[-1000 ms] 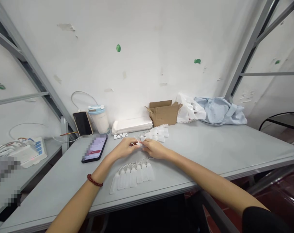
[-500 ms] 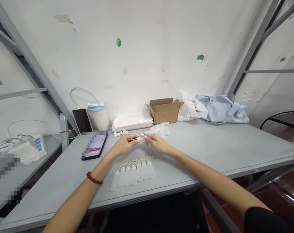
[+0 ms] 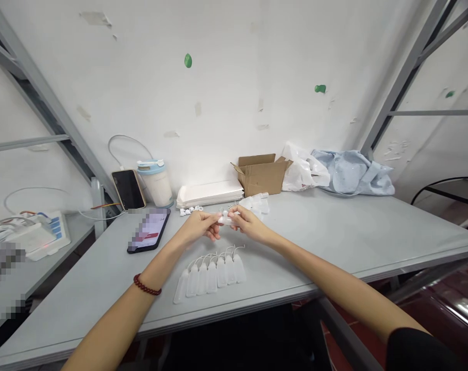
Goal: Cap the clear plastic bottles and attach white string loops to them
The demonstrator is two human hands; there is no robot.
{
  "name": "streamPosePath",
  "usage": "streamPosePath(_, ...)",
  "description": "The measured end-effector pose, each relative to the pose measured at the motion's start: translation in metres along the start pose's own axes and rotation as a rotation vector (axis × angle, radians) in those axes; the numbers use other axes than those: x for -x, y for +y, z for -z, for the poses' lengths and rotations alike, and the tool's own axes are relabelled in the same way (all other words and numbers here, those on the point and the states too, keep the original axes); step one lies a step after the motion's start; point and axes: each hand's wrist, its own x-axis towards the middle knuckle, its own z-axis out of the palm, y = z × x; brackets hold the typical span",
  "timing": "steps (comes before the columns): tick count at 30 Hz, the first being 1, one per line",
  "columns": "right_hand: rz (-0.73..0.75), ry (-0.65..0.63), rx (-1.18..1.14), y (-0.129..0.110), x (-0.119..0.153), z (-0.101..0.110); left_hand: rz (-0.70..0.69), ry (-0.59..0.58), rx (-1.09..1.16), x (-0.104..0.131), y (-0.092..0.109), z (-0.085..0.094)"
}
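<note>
Between my two hands is a small translucent plastic bottle [image 3: 225, 220], partly covered by the fingers. My left hand [image 3: 198, 226] pinches its left end between thumb and forefinger, the other fingers curled below. My right hand [image 3: 248, 223] grips the other end with thumb and fingertips. Nearer the table's front edge lies a row of several squeeze bottles [image 3: 212, 278] with thin bent spout tubes. Beyond my right hand is a pile of loose clear bottles [image 3: 260, 202]. Small white caps [image 3: 185, 212] lie beyond my left hand.
On the grey table [image 3: 334, 232] are a phone [image 3: 156, 232], a lidded cup [image 3: 157, 185], a stack of white sheets [image 3: 209, 193], an open cardboard box [image 3: 262, 179], a white plastic bag [image 3: 301, 172] and blue cloth [image 3: 350, 172]. Another phone [image 3: 129, 190] leans upright at left.
The bottle between my hands now shows more, lying roughly level. My left hand's fingers have shifted and curled lower, and my right fingers have moved up slightly. The row of bottles is unchanged.
</note>
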Motion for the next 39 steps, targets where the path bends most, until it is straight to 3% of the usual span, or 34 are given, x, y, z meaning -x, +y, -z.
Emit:
streamPosePath(6,-0.054,0.015,-0.050,0.006,-0.002,0.000,-0.231,-0.028,-0.208,0.002,0.002,0.000)
streamPosePath(10,-0.085,0.011,-0.093,0.008,-0.003,0.002,-0.276,-0.012,-0.251,0.004,0.004,-0.002)
streamPosePath(15,-0.047,0.025,-0.059,0.005,-0.003,0.002,-0.115,0.021,-0.138,0.003,0.003,-0.002)
streamPosePath(20,-0.014,0.004,0.016,0.004,-0.001,0.002,0.014,-0.049,-0.069,-0.003,-0.005,-0.004)
streamPosePath(27,-0.103,0.003,-0.036,0.005,-0.001,0.003,-0.244,-0.087,-0.248,-0.003,-0.010,-0.004)
streamPosePath(35,-0.239,0.001,-0.218,0.001,-0.002,0.005,-0.439,0.086,-0.441,-0.003,-0.012,-0.009)
streamPosePath(39,-0.294,-0.128,-0.336,0.001,-0.002,0.012,-0.443,0.091,-0.383,-0.003,-0.011,-0.008)
